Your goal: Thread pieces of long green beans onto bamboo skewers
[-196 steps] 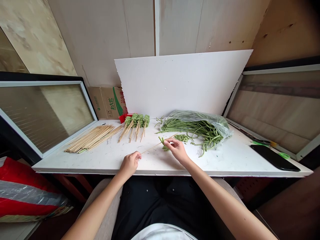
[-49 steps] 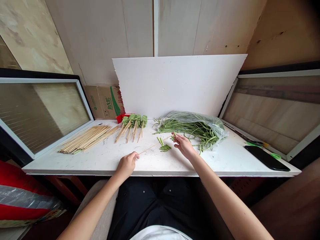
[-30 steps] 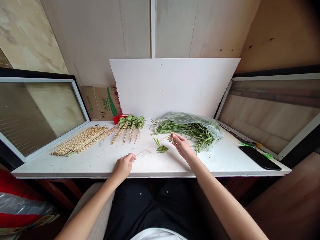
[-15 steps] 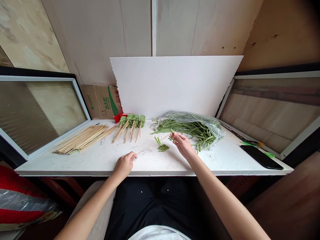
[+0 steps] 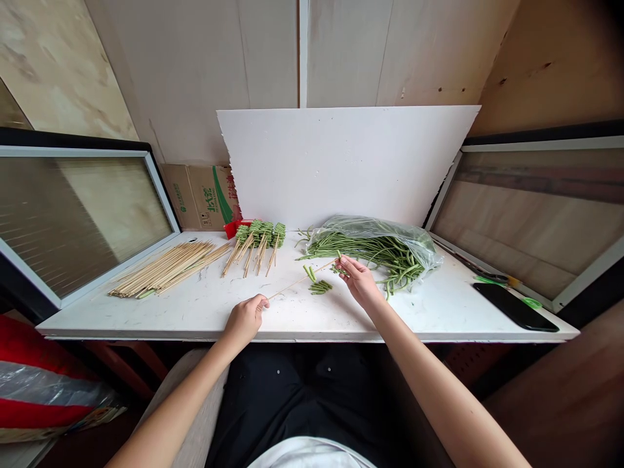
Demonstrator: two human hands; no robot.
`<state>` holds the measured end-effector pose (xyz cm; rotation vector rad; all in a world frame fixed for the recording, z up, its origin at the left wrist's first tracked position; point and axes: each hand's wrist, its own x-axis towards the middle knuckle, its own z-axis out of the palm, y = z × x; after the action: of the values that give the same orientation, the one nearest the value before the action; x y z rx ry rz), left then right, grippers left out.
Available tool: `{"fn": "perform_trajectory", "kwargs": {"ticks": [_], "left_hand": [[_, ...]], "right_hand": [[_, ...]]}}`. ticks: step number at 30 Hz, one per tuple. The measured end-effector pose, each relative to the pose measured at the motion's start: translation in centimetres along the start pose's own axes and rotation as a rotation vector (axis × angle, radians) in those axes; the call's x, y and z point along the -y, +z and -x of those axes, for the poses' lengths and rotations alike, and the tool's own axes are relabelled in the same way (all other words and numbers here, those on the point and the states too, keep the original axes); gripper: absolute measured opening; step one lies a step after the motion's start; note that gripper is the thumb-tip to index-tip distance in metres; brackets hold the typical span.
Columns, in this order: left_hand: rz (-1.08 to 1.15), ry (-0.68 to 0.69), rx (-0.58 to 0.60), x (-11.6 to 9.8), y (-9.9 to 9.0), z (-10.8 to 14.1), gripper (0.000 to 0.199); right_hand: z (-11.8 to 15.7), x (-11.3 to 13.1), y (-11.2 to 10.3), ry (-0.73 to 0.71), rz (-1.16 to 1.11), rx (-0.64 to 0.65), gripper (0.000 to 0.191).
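Note:
My left hand (image 5: 246,317) pinches the lower end of a thin wooden skewer (image 5: 297,281) above the table's front part. At the skewer's upper end, my right hand (image 5: 357,278) is closed on a short green bean piece (image 5: 339,255). Cut bean pieces (image 5: 320,286) lie on the white table just left of my right hand. Behind that hand, long green beans (image 5: 361,248) spill from a clear plastic bag (image 5: 414,235). Bundles of skewers threaded with bean pieces (image 5: 262,231) rest at the back, left of the bag.
Many bare skewers (image 5: 163,268) lie on the left of the white table (image 5: 195,325). A black phone (image 5: 514,307) and scissors (image 5: 475,268) are at the right. A cardboard box (image 5: 197,198) and a white board (image 5: 348,166) stand behind; framed glass panels flank both sides.
The whole view has shifted slightly, with things on the table appearing a little further right. Both hands keep nearly the same pose on the skewer and the bean piece.

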<state>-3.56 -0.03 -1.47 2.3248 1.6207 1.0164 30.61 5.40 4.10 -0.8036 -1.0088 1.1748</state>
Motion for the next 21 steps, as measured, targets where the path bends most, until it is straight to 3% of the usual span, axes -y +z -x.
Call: {"fn": "perform_trajectory", "kwargs": {"ticks": [21], "left_hand": [[0.023, -0.029, 0.007, 0.17, 0.05, -0.08, 0.029]], "right_hand": [[-0.07, -0.47, 0.16, -0.002, 0.027, 0.034, 0.035]]}}
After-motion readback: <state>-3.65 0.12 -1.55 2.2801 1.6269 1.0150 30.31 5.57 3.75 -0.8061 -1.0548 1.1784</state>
